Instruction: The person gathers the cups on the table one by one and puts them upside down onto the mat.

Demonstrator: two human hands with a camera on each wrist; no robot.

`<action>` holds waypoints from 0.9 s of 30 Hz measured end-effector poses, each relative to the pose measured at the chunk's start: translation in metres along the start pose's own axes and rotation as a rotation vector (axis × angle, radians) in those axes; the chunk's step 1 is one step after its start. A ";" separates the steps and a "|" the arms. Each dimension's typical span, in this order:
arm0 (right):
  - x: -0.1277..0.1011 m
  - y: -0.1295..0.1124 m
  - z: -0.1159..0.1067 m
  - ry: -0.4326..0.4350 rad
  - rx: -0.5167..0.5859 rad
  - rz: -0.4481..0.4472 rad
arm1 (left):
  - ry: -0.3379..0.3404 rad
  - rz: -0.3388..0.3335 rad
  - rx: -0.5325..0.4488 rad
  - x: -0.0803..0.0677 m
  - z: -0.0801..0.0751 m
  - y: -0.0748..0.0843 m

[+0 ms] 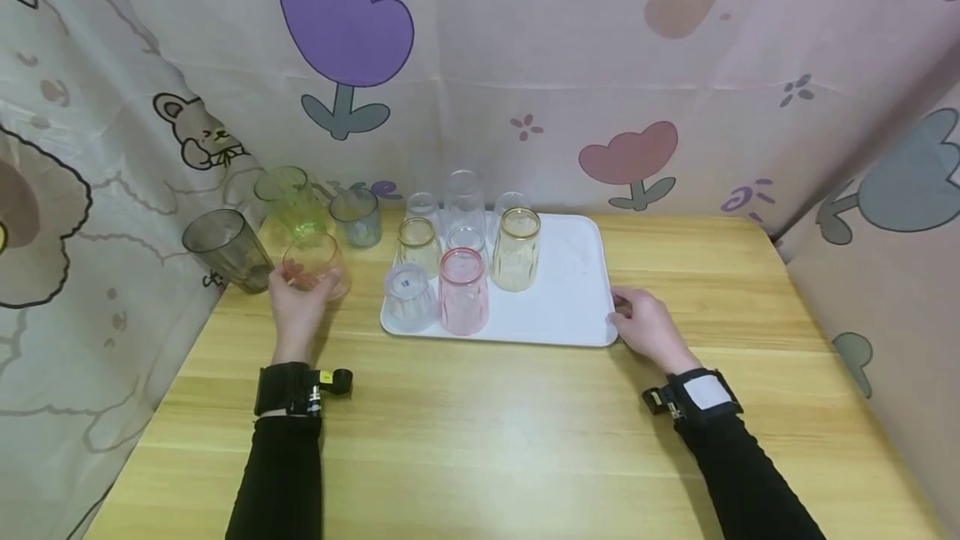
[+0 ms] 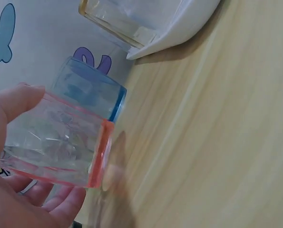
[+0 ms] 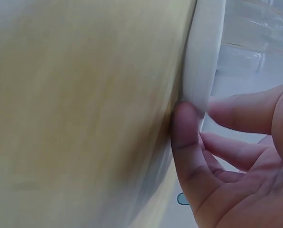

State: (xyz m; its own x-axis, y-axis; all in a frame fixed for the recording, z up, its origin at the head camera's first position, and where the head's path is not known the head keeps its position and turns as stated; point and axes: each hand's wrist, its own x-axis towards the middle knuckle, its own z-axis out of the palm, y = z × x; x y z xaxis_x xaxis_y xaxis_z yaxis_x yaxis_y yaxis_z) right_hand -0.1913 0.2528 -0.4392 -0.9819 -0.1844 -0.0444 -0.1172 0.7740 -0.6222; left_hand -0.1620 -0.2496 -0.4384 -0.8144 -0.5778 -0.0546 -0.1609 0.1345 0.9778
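My left hand [image 1: 298, 307] grips a pink-orange glass [image 2: 60, 142] between thumb and fingers, left of the tray. In the left wrist view its thick reddish base is close to the wooden table; whether it touches is hard to tell. Behind it stands a blue glass [image 1: 357, 219]. A green glass [image 1: 291, 200] and a dark grey glass [image 1: 232, 255] are also near this hand. My right hand [image 1: 648, 327] pinches the right edge of a white tray [image 1: 562, 307], with fingers above and below the rim in the right wrist view.
On the tray's left half stand a pink glass [image 1: 463, 298], a taller yellowish glass [image 1: 516, 252], a smaller yellowish glass [image 1: 419, 248], a short clear glass [image 1: 409, 298] and several clear glasses at the back. Patterned cloth [image 1: 487, 48] hangs behind the wooden table [image 1: 480, 432].
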 end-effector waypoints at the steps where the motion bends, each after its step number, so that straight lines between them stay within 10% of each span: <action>1: -0.001 0.000 0.000 -0.002 0.006 0.000 | -0.001 -0.001 0.000 -0.001 0.000 0.001; 12: -0.009 -0.004 -0.003 0.054 0.067 0.018 | 0.035 -0.017 -0.130 -0.015 0.003 0.023; 18: -0.013 -0.019 -0.005 0.109 0.113 -0.023 | 0.061 0.013 -0.466 -0.031 0.014 0.040; 27: -0.020 -0.055 -0.002 0.192 0.282 -0.159 | -0.113 -0.011 -0.859 -0.064 0.034 0.063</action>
State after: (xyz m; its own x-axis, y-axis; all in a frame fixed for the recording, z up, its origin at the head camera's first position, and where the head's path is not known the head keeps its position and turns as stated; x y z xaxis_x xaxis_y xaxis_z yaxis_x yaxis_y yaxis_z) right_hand -0.1651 0.2156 -0.4023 -0.9680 -0.1508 0.2006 -0.2507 0.5431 -0.8014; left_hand -0.1389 -0.1774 -0.3801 -0.8731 -0.4859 -0.0404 0.2708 -0.5521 0.7885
